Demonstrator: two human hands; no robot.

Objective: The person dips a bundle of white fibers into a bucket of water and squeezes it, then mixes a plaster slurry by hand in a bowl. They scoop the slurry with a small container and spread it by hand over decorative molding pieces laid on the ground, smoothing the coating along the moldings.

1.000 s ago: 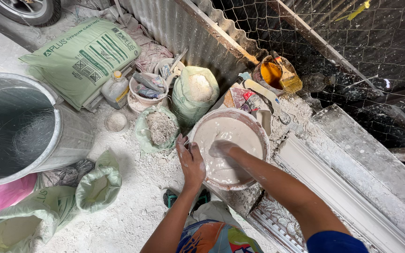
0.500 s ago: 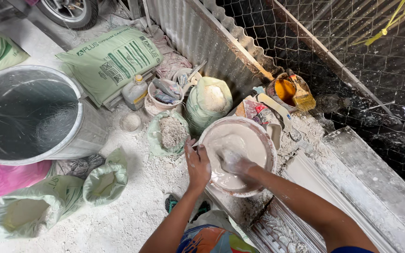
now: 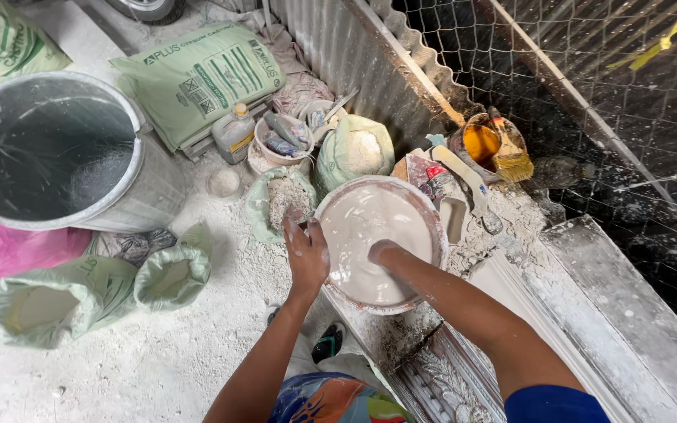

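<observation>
A round basin (image 3: 431, 210) full of wet white plaster stands in front of me. My left hand (image 3: 305, 251) grips its left rim, fingers over the edge, dusted white. My right hand (image 3: 382, 252) is plunged into the plaster near the middle, so the fingers are hidden under the mix and only the wrist shows. Just left of the basin lies a small open green bag of grey powder (image 3: 280, 200).
A large metal tub of water (image 3: 48, 149) stands at left, with open green powder sacks (image 3: 95, 290) below it. Behind the basin are a bag of white powder (image 3: 358, 153), a bottle (image 3: 233, 131), a tool bucket (image 3: 284, 141), a brush (image 3: 509, 153) and corrugated sheet. A white moulding (image 3: 589, 313) lies at right.
My right hand has sunk deeper toward the basin's middle. My left hand stays on the rim. The view has shifted, sliding the scene rightward and closer.
</observation>
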